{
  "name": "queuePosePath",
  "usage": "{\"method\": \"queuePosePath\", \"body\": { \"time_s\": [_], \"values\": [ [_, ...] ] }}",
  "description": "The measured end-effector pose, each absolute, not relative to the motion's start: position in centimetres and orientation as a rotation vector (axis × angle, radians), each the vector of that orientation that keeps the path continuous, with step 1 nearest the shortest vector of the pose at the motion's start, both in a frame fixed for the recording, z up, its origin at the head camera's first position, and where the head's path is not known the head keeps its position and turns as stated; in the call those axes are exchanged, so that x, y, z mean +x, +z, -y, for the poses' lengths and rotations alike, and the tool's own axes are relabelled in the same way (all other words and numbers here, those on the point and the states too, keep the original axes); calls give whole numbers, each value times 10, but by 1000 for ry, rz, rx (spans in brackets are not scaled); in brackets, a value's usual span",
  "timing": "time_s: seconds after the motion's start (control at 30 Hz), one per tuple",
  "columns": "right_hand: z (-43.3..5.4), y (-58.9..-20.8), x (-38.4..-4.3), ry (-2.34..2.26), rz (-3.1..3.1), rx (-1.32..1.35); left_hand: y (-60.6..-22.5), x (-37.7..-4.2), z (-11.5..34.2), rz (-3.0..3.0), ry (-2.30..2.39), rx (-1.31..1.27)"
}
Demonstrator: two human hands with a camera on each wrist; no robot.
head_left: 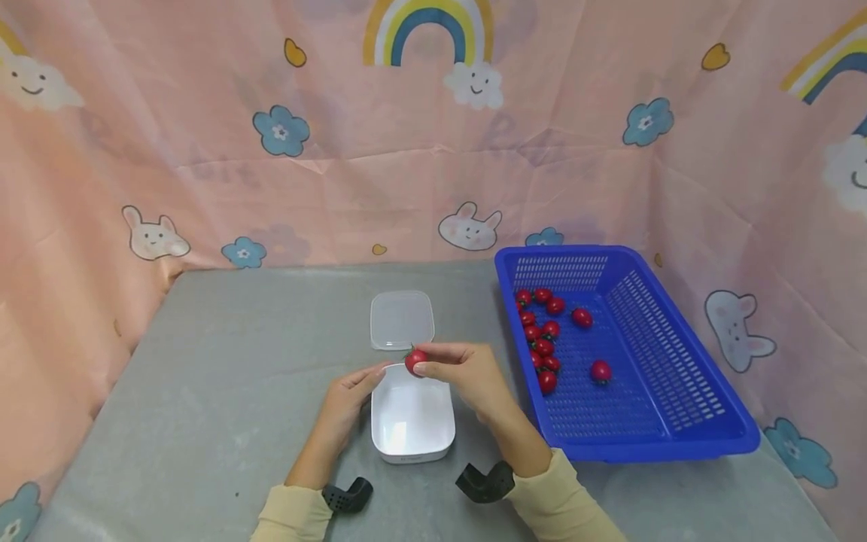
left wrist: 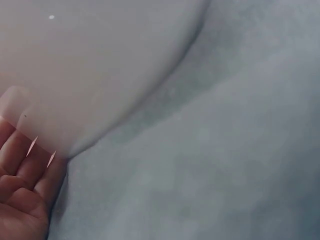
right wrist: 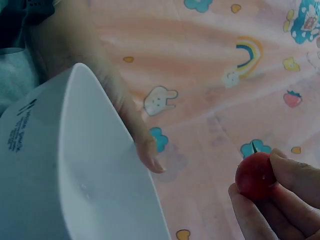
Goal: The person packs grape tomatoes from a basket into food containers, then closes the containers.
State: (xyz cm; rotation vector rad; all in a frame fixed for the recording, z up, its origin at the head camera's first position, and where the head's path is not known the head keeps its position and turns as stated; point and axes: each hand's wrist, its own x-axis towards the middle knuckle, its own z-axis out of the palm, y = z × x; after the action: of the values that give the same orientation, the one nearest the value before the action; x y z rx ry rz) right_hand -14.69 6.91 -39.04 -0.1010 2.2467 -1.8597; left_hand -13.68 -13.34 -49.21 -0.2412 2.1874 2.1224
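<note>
A red cherry tomato (head_left: 415,362) with a thin green stem is pinched between the thumb and fingers of my right hand (head_left: 477,374), over the far rim of a square white container (head_left: 413,414). My left hand (head_left: 344,405) grips that container at its far left side. Its thumb lies at the rim, as the right wrist view shows, while bent fingers (left wrist: 32,160) touch the outer wall in the left wrist view. The container looks tilted, its opening facing me. Dark print marks its outer side in the right wrist view.
A translucent square lid (head_left: 403,321) lies flat on the grey table (head_left: 237,391) behind the container. To the right stands a blue plastic basket (head_left: 650,452) with several cherry tomatoes (head_left: 547,382), mostly along its left wall. A pink patterned cloth (head_left: 379,181) hangs behind.
</note>
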Motion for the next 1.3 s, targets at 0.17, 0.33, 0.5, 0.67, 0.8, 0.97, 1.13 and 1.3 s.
{"method": "queuePosePath", "body": {
  "time_s": [0.17, 0.33, 0.5, 0.67, 0.8, 0.97, 1.13, 1.3],
  "values": [
    [-62, -402, -145, -1878, -2203, -141, -493, -136, 134, -2184, 2113, -231],
    [-55, -412, -145, -1878, -2184, -147, -494, -137, 134, -2184, 2120, -244],
    [-49, -420, -143, -1872, -2179, -140, -495, -138, 135, -2182, 2132, -229],
    [-46, -425, -141, -1832, -2232, -122, -494, -137, 134, -2151, 2140, -220],
    [-45, -427, -141, -1802, -2268, -113, -493, -137, 134, -2146, 2143, -224],
    [-43, -429, -140, -1782, -2326, -131, -493, -138, 134, -2156, 2145, -224],
    [-39, -432, -137, -1701, -2496, -237, -492, -139, 134, -2157, 2142, -228],
    [-34, -433, -134, -1612, -2615, -341, -492, -139, 135, -2154, 2153, -236]
  ]
}}
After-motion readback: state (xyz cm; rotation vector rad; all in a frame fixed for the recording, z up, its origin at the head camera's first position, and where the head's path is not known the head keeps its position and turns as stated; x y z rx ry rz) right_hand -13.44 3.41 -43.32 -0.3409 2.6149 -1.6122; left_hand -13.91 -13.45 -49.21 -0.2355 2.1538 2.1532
